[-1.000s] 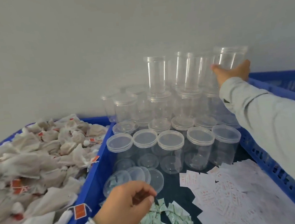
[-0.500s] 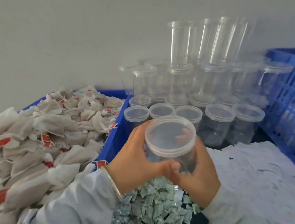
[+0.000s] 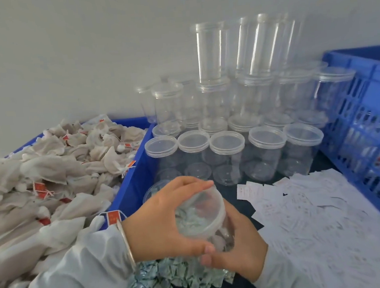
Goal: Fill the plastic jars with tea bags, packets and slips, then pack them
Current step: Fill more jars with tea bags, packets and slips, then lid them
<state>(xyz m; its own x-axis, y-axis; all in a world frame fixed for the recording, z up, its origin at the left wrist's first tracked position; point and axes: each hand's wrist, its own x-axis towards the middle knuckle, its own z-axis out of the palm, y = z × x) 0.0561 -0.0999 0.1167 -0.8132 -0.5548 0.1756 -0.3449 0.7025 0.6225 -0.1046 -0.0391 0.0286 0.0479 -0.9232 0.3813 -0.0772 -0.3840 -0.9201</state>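
A clear plastic jar is held low in the middle of the view. My left hand grips its clear lid from the left, fingers curled over the top. My right hand grips the jar body from below and the right. The lid looks tilted on the jar. Under the hands lies a heap of small green-white packets. White paper slips cover the surface to the right. Tea bags with red tags fill the blue crate at the left.
Several lidded clear jars stand in rows and stacks behind the hands, against a grey wall. Loose lids lie in front of them. A blue slatted crate stands at the right.
One second ago my right hand reached a jar on the back stack; it brought the jar down in front of me. My left hand now grips the lid, which has tilted.
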